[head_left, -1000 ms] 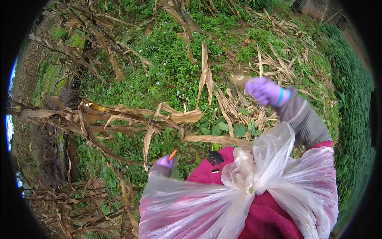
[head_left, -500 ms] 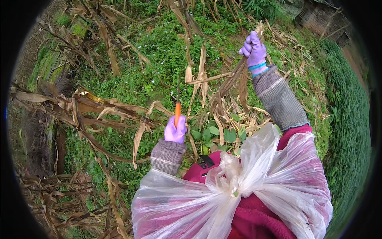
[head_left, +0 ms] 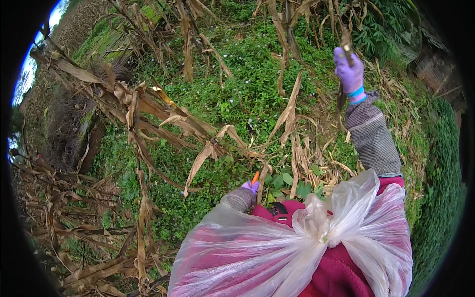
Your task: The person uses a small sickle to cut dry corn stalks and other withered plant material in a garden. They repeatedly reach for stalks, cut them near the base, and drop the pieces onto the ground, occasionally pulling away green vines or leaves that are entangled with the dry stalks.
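In a field of dry maize, seen from above the person's chest, the right hand (head_left: 349, 69) is raised high and to the right, its purple-gloved fingers (head_left: 342, 55) clenched around a dried stalk (head_left: 342, 94) near its top, so that the stalk appears held steady and drawn toward the body; a blue cuff band shows at the wrist above a grey knitted sleeve (head_left: 372, 136). The left hand (head_left: 250, 187) sits low and close to the body, just above a knotted clear plastic sheet (head_left: 316, 232) tied over a magenta garment (head_left: 341, 270), probably worn there to keep the clothing clean. Its fingers are closed on a small tool with an orange handle (head_left: 255, 177), of which only the orange tip shows past the glove; the working end cannot be made out. The tool lies near the base of the plants, well apart from the raised hand, which suggests one hand steadies the stalk high up while the other works low down. Bent, brown leaves (head_left: 208, 148) and fallen stalks (head_left: 99, 99) sprawl to the left across green ground cover (head_left: 232, 94), and more dry stems (head_left: 79, 232) lie tangled at the lower left. A dense green hedge (head_left: 440, 188) runs along the right edge.
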The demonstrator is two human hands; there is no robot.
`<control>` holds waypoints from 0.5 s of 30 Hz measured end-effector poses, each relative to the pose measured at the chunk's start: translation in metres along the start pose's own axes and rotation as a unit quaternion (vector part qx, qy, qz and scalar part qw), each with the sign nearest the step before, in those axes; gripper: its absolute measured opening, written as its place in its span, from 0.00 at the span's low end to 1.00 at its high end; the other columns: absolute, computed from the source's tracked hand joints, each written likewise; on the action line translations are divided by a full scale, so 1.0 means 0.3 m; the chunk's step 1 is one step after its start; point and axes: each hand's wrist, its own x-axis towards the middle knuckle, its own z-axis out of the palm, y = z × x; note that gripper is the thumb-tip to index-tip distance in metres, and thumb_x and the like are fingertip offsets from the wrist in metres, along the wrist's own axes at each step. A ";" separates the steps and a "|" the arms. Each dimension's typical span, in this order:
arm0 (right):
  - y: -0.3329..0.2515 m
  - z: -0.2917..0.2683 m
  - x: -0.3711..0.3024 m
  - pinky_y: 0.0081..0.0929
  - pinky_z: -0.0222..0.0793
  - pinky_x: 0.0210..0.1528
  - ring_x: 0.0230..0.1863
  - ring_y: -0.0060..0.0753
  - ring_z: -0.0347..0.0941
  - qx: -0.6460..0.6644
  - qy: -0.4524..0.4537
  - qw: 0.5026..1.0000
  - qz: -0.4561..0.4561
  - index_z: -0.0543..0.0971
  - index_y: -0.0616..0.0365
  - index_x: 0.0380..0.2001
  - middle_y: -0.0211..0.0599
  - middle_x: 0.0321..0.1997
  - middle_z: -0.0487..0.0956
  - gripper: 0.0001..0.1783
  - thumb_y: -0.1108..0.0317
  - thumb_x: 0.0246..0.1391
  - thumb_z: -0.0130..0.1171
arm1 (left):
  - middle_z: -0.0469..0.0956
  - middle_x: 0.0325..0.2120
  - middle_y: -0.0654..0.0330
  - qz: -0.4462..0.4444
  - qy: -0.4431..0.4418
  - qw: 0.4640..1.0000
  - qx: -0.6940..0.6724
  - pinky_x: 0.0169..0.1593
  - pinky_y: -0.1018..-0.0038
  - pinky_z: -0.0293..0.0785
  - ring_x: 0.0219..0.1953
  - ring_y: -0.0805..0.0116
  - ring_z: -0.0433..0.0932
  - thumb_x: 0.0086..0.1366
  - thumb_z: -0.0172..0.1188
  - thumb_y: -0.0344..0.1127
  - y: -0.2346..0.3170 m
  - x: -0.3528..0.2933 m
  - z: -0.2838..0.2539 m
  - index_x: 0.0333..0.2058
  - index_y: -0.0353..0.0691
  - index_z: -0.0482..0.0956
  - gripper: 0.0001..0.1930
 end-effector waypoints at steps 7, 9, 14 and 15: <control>-0.041 0.378 -0.195 0.40 0.58 0.60 0.56 0.41 0.65 -0.328 -0.318 0.857 -0.238 0.72 0.53 0.49 0.40 0.50 0.71 0.24 0.53 0.53 0.56 | 0.73 0.23 0.61 0.058 0.113 0.968 -0.216 0.30 0.73 0.68 0.23 0.70 0.70 0.64 0.52 0.50 -0.176 -0.048 -0.042 0.38 0.38 0.72 0.19; -0.131 0.518 -0.213 0.41 0.58 0.60 0.55 0.43 0.66 -0.243 -0.345 0.852 -0.308 0.71 0.54 0.49 0.40 0.50 0.71 0.23 0.55 0.53 0.55 | 0.72 0.21 0.64 0.068 0.135 0.935 -0.322 0.26 0.77 0.65 0.20 0.74 0.67 0.64 0.53 0.49 -0.266 -0.077 0.003 0.36 0.39 0.72 0.16; -0.405 0.891 -0.270 0.37 0.64 0.53 0.48 0.37 0.69 -0.092 -0.386 0.755 -0.522 0.73 0.52 0.39 0.34 0.40 0.73 0.14 0.59 0.51 0.56 | 0.60 0.10 0.71 0.035 0.186 0.814 -0.549 0.12 0.80 0.49 0.09 0.80 0.55 0.65 0.52 0.50 -0.239 -0.252 -0.074 0.33 0.45 0.69 0.14; -0.447 0.957 -0.283 0.36 0.61 0.55 0.48 0.36 0.69 -0.069 -0.363 0.728 -0.577 0.74 0.50 0.39 0.33 0.39 0.73 0.14 0.58 0.50 0.57 | 0.59 0.10 0.70 0.050 0.205 0.803 -0.558 0.11 0.79 0.47 0.08 0.80 0.53 0.66 0.51 0.51 -0.243 -0.258 -0.086 0.34 0.47 0.68 0.14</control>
